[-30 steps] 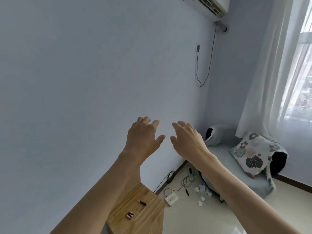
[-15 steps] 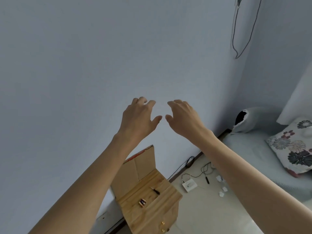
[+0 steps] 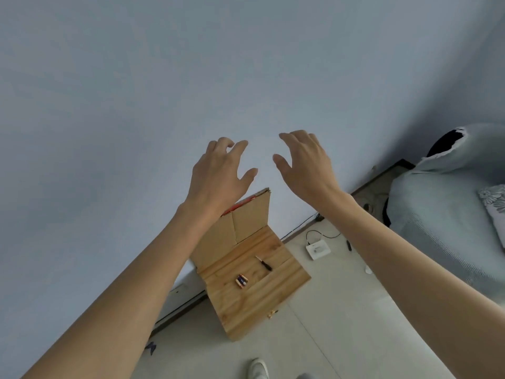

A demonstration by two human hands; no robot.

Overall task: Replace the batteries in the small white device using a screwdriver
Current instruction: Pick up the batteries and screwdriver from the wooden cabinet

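My left hand (image 3: 218, 176) and my right hand (image 3: 306, 162) are held out in front of me at arm's length, fingers spread and loosely bent, holding nothing. Far below them stands a small wooden table (image 3: 262, 296). On its top lie a small black-handled screwdriver (image 3: 264, 263) and a few batteries (image 3: 241, 281) side by side. A small white device (image 3: 317, 249) with a thin cable lies on the floor to the right of the table.
A cardboard piece (image 3: 235, 231) leans against the pale blue wall behind the table. A grey cushioned seat (image 3: 442, 214) fills the right side. A small dark object (image 3: 348, 244) and cables lie on the tiled floor. A white shoe (image 3: 258, 367) shows at the bottom.
The view has tilted down, bringing the whole table, the floor and my shoe into sight. Both hands stay raised and empty, now a little further apart.
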